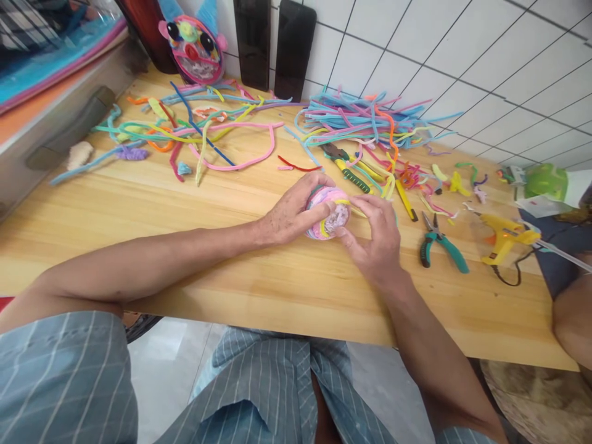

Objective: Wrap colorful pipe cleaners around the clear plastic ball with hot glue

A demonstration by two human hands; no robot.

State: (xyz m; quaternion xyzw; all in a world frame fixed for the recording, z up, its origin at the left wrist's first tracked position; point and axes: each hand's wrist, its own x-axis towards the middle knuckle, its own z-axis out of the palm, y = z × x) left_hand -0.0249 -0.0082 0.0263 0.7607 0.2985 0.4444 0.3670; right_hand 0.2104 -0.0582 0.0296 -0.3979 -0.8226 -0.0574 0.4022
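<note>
Over the middle of the wooden table, my left hand (300,209) is closed around a small round piece wound from pink, purple and yellow pipe cleaners (338,217). Its open-looking centre shows a whitish, crinkled surface. My right hand (377,237) pinches the right edge of this round piece, thumb below and fingers above, near its yellow strand. What lies between the right fingertips is too small to make out. Just behind the hands are pliers with yellow-and-green handles (355,179) and a short red pipe cleaner (298,165).
Pipe cleaners lie in a large bundle (361,120) and a loose pile (208,132). Teal-handled pliers (441,243) and a yellow glue gun (504,237) with a cord are at right. A decorated animal face (197,49) and two phones (293,49) stand at the back. Another person's arm (573,314) is far right.
</note>
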